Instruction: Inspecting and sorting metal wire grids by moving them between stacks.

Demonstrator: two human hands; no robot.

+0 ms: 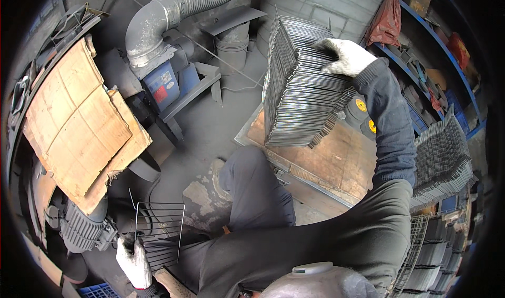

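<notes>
My left hand (pixel 134 262), in a white knit glove, is closed on the edge of a wire rack (pixel 160 219) at the lower left. The rack has thin parallel bars and is tilted in front of my knee. My right arm stretches far forward. At its end my gloved right hand (pixel 348 56) lies against the upper right side of a tall stack of wire racks (pixel 300 87). Its thumb and fingers are apart, with the edges of the racks showing between them. Whether the fingertips press on a rack cannot be made out.
The stack stands on a brown board-topped platform (pixel 336 164). On the left are cardboard sheets (pixel 79 119), a motor (pixel 84 227) and a machine with a thick grey duct (pixel 144 29). More wire racks (pixel 442 161) are piled at right, below blue shelving (pixel 442 29).
</notes>
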